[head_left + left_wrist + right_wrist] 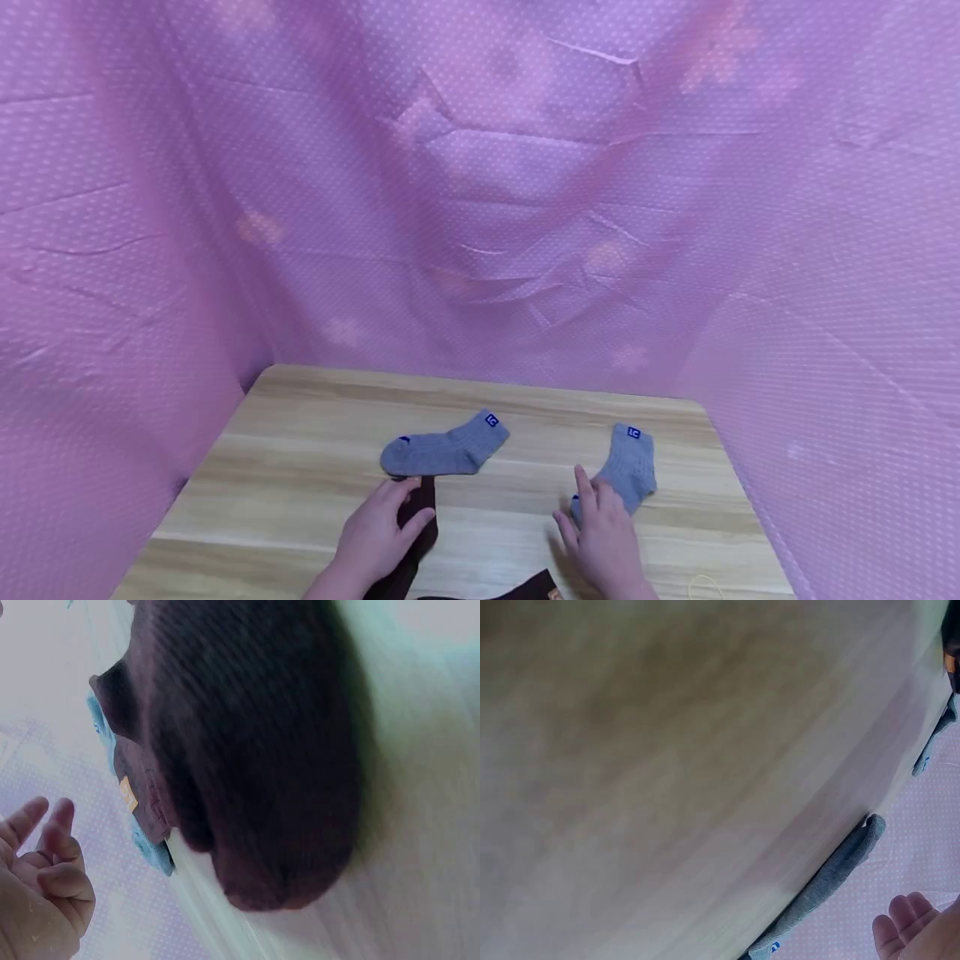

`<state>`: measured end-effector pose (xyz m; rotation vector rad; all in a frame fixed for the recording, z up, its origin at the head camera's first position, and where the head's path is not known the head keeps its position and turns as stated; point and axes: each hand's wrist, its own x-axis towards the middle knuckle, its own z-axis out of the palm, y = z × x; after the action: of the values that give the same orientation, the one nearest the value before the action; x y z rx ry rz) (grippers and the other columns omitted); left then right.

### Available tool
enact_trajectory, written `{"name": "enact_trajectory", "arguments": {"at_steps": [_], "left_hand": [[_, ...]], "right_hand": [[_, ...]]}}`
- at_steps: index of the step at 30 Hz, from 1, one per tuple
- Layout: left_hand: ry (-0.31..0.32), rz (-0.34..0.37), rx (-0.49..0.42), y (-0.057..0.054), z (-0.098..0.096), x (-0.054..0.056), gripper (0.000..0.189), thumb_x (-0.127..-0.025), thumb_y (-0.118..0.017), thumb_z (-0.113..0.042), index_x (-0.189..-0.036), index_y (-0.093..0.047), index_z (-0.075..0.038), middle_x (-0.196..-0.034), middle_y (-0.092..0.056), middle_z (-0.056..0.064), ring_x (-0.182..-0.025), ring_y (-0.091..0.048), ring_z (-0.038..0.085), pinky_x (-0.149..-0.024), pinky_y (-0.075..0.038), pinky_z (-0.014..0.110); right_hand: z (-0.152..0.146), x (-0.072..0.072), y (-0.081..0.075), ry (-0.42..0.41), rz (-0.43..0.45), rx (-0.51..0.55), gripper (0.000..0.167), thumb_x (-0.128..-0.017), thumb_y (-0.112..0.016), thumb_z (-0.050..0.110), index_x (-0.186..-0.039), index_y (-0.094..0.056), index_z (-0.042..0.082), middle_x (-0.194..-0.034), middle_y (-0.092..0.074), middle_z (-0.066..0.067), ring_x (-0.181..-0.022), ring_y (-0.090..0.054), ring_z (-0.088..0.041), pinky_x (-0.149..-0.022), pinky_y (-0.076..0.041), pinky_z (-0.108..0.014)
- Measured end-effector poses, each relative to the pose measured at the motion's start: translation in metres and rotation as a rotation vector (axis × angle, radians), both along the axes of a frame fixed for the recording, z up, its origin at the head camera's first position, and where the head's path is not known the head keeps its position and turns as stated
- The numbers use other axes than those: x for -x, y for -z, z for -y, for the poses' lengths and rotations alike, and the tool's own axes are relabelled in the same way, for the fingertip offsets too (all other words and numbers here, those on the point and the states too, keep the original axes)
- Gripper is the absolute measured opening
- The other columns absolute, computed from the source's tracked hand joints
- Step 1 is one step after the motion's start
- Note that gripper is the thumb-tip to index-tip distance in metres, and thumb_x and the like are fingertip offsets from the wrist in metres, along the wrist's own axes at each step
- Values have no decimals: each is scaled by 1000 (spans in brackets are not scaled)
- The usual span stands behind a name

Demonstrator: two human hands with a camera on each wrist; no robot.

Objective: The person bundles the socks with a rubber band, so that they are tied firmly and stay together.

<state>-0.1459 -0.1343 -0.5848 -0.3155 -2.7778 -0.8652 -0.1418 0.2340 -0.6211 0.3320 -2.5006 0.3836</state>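
My left hand [378, 529] hovers at a dark brown sock [426, 504], its thumb and forefinger spread over it. Seen from the left wrist, that hand [49, 877] has loosely bent fingers with nothing between them, and dark ribbed sock fabric [255, 750] fills the middle. My right hand [603, 533] is over the toe end of a grey sock [633, 467], fingers spread, hiding part of it. A second grey sock [442, 452] with a blue label lies flat just beyond the left hand. Another dark brown sock [532, 586] with an orange label is cut off at the bottom edge.
All the socks lie on a wooden table [315, 442] with rounded far corners. Pink dotted cloth [487, 217] hangs behind and on both sides. A thin yellow loop [705, 577] lies near the front right.
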Motion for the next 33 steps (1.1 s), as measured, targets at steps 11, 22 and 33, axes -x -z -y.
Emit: {"name": "enact_trajectory", "arguments": {"at_steps": [11,22,33], "left_hand": [[-27,16,24,-3,6,-13,26,-92,-81,-44,-91,-64,-24,-92,-55,-10,-77,-59,8,-66,-51,33],[89,66,61,-4,1,-21,24,-87,-87,-33,-96,-68,-24,-89,-51,-14,-72,-53,3,-62,-47,30],[315,267,46,3,-8,-14,31,-88,-85,-36,-80,-56,-26,-69,-52,-19,-60,-48,1,-55,-41,29]], "right_hand": [[14,-4,2,1,26,20,76,-85,-85,34,-144,-55,-2,-100,-60,-14,-77,-60,-26,-61,-53,-44],[16,-7,2,-45,10,25,24,-88,-83,19,-107,-74,7,-93,-73,-6,-77,-69,-23,-69,-59,-42],[7,-11,-7,-57,129,43,26,-87,-83,19,-78,-59,22,-73,-55,11,-62,-54,-11,-55,-48,-34]]}}
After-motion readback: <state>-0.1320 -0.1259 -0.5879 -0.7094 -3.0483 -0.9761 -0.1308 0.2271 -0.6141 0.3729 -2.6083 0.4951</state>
